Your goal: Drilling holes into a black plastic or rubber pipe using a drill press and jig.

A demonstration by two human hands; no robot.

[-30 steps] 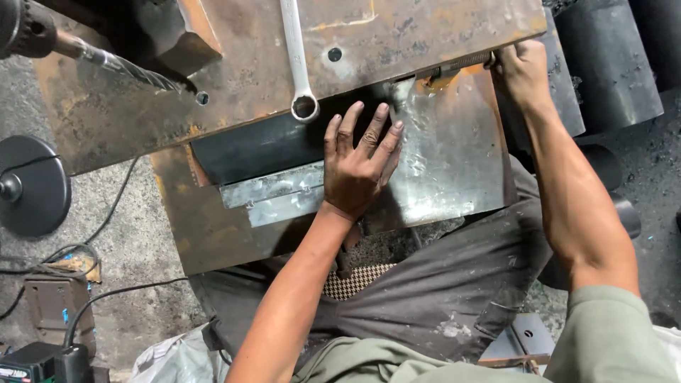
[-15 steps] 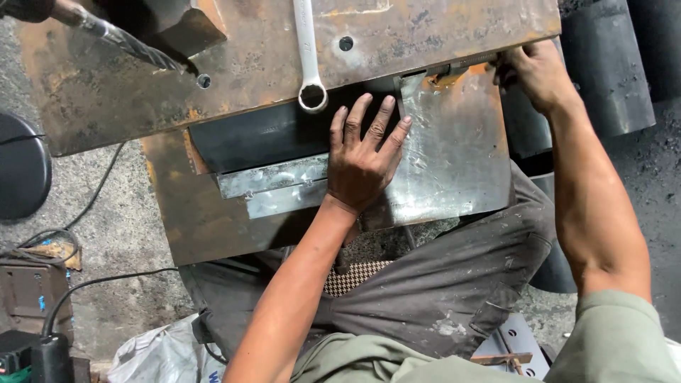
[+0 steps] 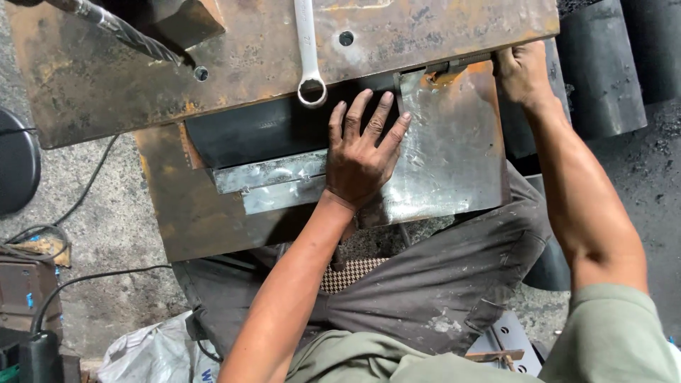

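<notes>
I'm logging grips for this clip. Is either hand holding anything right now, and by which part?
The left hand grips nothing; it presses flat on the shiny metal sheet. The right hand closes at that sheet's far right corner, but what it grips is hidden.

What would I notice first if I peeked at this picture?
First, the left hand pressed flat, fingers spread, on a shiny metal sheet in the middle. Above it, a silver wrench lies on a rusty steel plate. The right hand grips the sheet's top right corner.

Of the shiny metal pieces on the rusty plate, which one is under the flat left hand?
The large shiny sheet on the right: the left hand presses on its left edge. The two narrow strips lie just left of the hand.
</notes>
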